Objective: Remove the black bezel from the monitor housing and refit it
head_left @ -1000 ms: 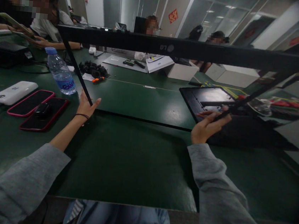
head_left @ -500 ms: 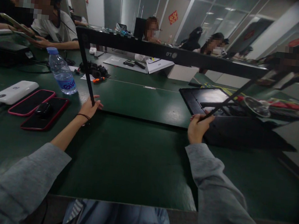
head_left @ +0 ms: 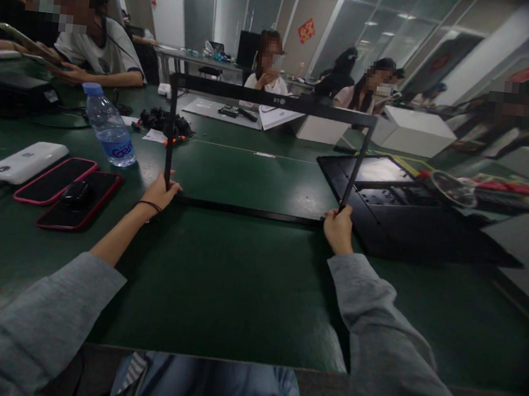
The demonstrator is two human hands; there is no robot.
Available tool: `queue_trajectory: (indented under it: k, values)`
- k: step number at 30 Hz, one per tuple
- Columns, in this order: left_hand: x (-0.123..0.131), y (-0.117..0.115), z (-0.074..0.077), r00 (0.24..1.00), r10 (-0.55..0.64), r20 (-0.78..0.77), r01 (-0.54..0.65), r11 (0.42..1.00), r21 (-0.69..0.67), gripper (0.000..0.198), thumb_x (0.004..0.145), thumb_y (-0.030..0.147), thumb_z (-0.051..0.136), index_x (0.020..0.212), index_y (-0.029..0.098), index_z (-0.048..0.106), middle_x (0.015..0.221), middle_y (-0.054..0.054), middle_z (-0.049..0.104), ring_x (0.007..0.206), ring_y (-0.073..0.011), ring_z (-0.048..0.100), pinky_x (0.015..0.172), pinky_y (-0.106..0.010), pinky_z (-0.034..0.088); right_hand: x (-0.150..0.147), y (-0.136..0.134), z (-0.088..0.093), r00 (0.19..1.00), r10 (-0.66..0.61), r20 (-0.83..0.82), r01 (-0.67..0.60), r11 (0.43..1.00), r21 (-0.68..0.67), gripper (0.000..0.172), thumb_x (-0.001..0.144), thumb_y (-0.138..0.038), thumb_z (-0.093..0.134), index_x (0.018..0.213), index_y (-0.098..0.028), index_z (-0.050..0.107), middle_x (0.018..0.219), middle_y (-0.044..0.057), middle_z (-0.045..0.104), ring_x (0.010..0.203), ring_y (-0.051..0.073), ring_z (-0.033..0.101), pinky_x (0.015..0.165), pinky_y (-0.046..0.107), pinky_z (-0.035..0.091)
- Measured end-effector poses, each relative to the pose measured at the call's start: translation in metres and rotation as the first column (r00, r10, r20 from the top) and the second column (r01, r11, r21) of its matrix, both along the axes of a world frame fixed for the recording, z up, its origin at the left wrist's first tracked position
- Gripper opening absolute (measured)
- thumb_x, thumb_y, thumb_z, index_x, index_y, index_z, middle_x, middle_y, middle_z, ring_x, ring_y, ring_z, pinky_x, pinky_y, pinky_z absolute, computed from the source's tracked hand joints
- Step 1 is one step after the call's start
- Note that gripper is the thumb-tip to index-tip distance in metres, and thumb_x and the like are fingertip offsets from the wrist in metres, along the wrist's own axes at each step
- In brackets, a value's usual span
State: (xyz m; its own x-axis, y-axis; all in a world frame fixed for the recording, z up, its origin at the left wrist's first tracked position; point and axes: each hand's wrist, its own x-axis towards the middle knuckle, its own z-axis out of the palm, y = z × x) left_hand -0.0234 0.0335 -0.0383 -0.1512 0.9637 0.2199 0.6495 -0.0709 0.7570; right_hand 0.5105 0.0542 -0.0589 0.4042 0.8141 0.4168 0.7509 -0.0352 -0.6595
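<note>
Between my hands a thin black monitor bezel with an LG logo stands upright on the green table, its logo side turned toward me and reading rotated. My left hand is closed around its lower left corner, a dark band at the wrist. At the lower right corner, my right hand pinches the frame with thumb and fingers. The opening of the bezel is hollow, so the table shows through it. Just right of my right hand lies a black monitor back cover, flat on the table.
Left of my arm are a water bottle, a white power bank and two red-edged phones, a black earbud case on one. Cables lie behind. White boxes stand at the back right. Several people sit around.
The bezel's upper edge has tipped away from me and now looks smaller and lower. My right hand has moved slightly left; my left hand has barely moved.
</note>
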Motion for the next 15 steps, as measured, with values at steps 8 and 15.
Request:
queue_trajectory:
  k: [8, 15]
  values:
    - [-0.005, 0.002, 0.014, 0.975, 0.062, -0.215, -0.106, 0.974, -0.199, 0.039, 0.091, 0.053, 0.043, 0.087, 0.022, 0.066, 0.083, -0.008, 0.073, 0.088, -0.0285, 0.070, 0.085, -0.039, 0.053, 0.009, -0.002, 0.001, 0.996, -0.021, -0.090, 0.010, 0.993, -0.118, 0.046, 0.074, -0.023, 0.057, 0.117, -0.015, 0.071, 0.117, 0.017, 0.073, 0.116, 0.031, 0.067, 0.107, 0.047, 0.049]
    - [0.000, -0.002, 0.018, 0.971, 0.096, -0.220, -0.135, 0.976, -0.172, 0.037, 0.090, 0.055, 0.048, 0.070, 0.026, 0.058, 0.069, -0.007, 0.066, 0.079, -0.0306, 0.067, 0.079, -0.041, 0.052, 0.007, -0.004, 0.003, 0.995, -0.030, -0.100, 0.022, 0.996, -0.082, 0.046, 0.073, -0.024, 0.058, 0.116, -0.016, 0.073, 0.109, 0.015, 0.074, 0.107, 0.030, 0.068, 0.104, 0.048, 0.050]
